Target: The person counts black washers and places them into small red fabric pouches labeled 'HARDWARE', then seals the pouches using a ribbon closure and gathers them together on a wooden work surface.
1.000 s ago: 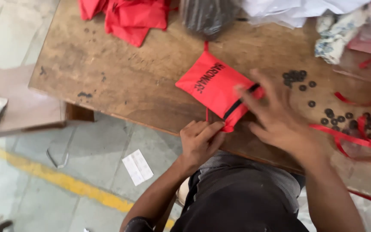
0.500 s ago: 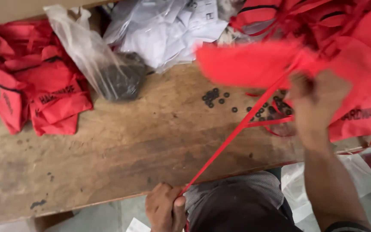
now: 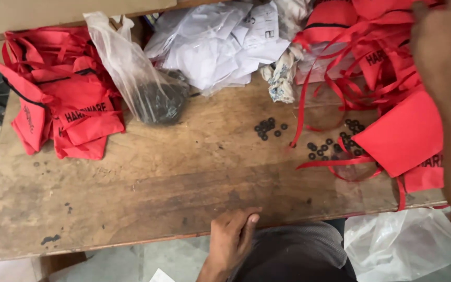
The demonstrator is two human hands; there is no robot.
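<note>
My left hand (image 3: pixel 230 236) rests on the near edge of the wooden table (image 3: pixel 131 183), fingers loosely bent, holding nothing. My right hand (image 3: pixel 444 68) is raised at the far right, blurred and close to the camera, over a heap of red fabric pouches with long red straps (image 3: pixel 364 47). One red pouch (image 3: pixel 405 133) lies at the heap's front, just below that hand. Whether the right hand grips anything is hidden. Small black rings (image 3: pixel 270 128) are scattered on the wood, with more black rings (image 3: pixel 327 149) beside the straps.
A stack of red pouches (image 3: pixel 63 109) sits at the back left. A clear plastic bag with dark contents (image 3: pixel 152 94) and crumpled white papers (image 3: pixel 220 42) lie at the back. A white plastic bag (image 3: pixel 400 243) hangs below the table's right edge.
The red pouch I held up by its strap now lies on the right-hand heap. My left hand let go of the strap and rests at the table edge.
</note>
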